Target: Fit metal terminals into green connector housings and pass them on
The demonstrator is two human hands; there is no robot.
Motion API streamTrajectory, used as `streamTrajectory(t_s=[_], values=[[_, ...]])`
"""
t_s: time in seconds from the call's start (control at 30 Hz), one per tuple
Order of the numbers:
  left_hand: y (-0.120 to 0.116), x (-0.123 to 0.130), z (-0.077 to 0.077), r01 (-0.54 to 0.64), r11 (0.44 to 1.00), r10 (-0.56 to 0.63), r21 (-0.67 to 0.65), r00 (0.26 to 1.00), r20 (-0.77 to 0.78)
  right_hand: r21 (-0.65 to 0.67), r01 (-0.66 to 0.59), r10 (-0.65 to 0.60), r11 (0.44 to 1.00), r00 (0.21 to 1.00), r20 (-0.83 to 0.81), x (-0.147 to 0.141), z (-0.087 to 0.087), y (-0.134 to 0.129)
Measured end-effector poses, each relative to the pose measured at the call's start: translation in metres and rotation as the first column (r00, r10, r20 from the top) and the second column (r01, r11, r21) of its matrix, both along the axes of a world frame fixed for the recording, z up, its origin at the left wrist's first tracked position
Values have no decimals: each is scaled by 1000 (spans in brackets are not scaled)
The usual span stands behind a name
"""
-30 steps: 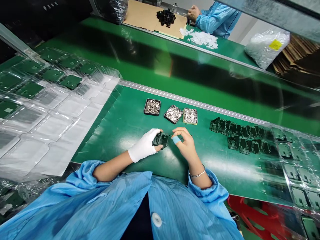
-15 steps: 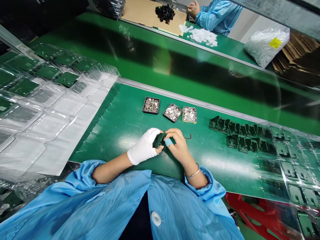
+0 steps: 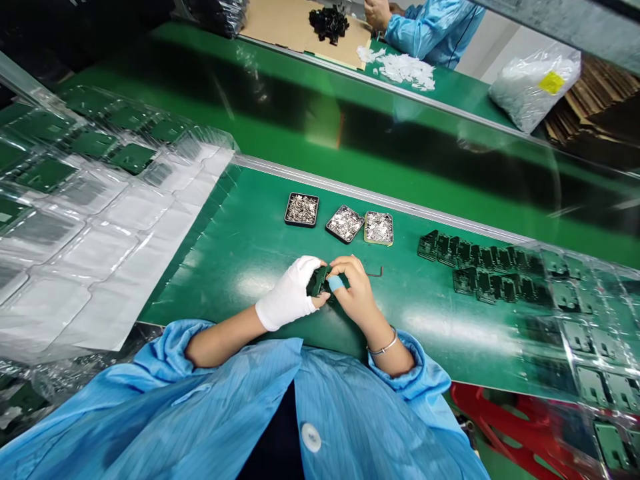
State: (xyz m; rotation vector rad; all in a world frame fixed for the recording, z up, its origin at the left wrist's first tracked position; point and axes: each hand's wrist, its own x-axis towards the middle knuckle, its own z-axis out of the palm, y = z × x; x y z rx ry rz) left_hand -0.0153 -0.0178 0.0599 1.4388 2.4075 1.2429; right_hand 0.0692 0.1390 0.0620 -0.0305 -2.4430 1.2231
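Observation:
My left hand (image 3: 289, 295), in a white glove with bare fingertips, is closed around a small dark green plastic part (image 3: 319, 281). From the other side my right hand (image 3: 353, 288), with blue tape on a finger, pinches at the edge of that part. Whether a small piece sits between those right fingertips is hidden. Just right of the hands an L-shaped hex key (image 3: 376, 273) lies on the green bench. Beyond the hands stand three square trays: one of screw-like metal pieces (image 3: 301, 209), a tilted one (image 3: 345, 223) and another (image 3: 379, 228), both with shiny small metal pieces.
Two rows of green parts (image 3: 480, 257) stand on the right, beside clear blister trays (image 3: 580, 337). Larger clear trays (image 3: 75, 247) cover the left. A metal rail (image 3: 350, 192) edges the bench. Across it, a co-worker's blue sleeve (image 3: 425, 30) is near white pieces (image 3: 405, 70).
Both my hands stay almost where they were, still at the green part, with only slight finger movement. Across the bench the co-worker's hands have moved a little to the left.

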Motion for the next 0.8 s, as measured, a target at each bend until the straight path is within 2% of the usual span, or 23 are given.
streamTrajectory(t_s=[0.17, 0.37, 0.6, 0.8], values=[[0, 0, -2, -5, 999, 3, -34, 998, -66, -24, 16, -16, 1000, 1000, -7, -1, 0, -1], [-2, -5, 2, 67, 998, -67, -19, 997, 33, -83, -9, 8, 997, 1000, -20, -2, 1, -1], [7, -7, 6, -43, 999, 44, 22, 999, -30, -98, 49, -57, 994, 994, -89, -4, -2, -8], [10, -10, 8, -71, 993, 59, -91, 990, -129, -48, 71, -72, 996, 997, -13, 0, -2, -14]])
